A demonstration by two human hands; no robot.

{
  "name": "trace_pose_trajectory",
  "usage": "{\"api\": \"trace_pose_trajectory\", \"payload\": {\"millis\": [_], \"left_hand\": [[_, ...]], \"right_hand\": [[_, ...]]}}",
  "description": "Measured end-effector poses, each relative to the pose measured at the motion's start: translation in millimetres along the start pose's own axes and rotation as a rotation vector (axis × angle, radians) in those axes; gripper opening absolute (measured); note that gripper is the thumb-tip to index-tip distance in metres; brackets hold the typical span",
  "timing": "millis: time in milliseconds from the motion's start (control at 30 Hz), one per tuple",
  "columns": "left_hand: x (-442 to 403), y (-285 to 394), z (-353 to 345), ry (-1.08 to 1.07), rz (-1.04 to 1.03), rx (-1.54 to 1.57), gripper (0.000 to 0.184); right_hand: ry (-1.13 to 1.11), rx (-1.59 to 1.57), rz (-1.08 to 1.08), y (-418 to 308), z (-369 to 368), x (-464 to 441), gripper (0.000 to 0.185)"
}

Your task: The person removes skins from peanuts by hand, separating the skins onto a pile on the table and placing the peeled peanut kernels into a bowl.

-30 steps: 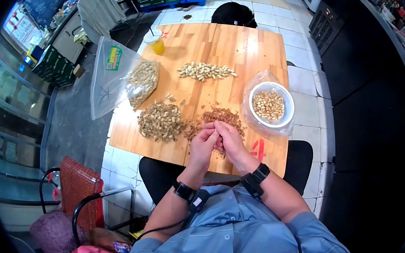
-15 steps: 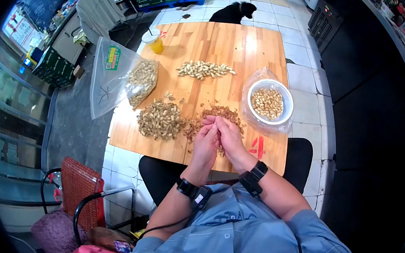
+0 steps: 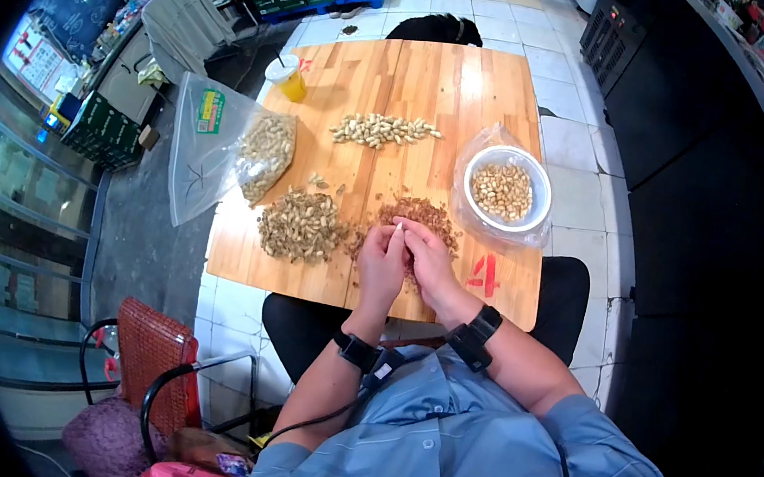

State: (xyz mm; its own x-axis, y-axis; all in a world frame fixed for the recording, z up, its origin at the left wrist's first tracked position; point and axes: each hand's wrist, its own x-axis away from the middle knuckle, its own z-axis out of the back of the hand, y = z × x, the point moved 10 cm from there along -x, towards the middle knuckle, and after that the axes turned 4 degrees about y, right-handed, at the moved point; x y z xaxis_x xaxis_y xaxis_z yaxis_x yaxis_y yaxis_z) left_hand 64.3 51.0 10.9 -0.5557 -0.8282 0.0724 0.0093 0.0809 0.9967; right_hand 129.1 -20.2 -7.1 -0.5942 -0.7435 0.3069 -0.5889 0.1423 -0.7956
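Observation:
My left hand (image 3: 380, 264) and my right hand (image 3: 429, 264) meet over the near middle of the table, fingers closed in a pinch. A small pale peanut kernel (image 3: 399, 227) shows between the fingertips of both hands, partly covered by them. Under and behind the fingers spreads a heap of reddish-brown peanut skins (image 3: 422, 212). Left of my hands lies a pile of emptied peanut shells (image 3: 299, 227). Farther back is a group of whole unshelled peanuts (image 3: 384, 131). Shelled kernels (image 3: 501, 191) sit in a white bowl (image 3: 543, 179) to the right.
A clear plastic bag (image 3: 266, 147) of unshelled peanuts lies at the wooden table's (image 3: 303, 277) left edge. Behind it stands a lidded cup (image 3: 292, 85) with yellow drink and a straw. Past the far edge is a black dog (image 3: 434, 29). A red-backed chair (image 3: 150, 359) stands at lower left.
My hands have shifted slightly left, fingers still together, and the pale kernel now shows at the fingertips. Beyond the table, the dog has lowered its head.

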Motion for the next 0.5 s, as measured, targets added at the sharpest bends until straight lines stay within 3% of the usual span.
{"api": "trace_pose_trajectory", "payload": {"millis": [200, 500], "left_hand": [[7, 26, 0, 0.0, -0.133, -0.393, 0.014], [12, 48, 6, 0.007, -0.32, -0.639, 0.014]], "right_hand": [[0.012, -0.06, -0.096, 4, 2, 0, 0.032], [0.046, 0.014, -0.122, 19, 33, -18, 0.025]]}}
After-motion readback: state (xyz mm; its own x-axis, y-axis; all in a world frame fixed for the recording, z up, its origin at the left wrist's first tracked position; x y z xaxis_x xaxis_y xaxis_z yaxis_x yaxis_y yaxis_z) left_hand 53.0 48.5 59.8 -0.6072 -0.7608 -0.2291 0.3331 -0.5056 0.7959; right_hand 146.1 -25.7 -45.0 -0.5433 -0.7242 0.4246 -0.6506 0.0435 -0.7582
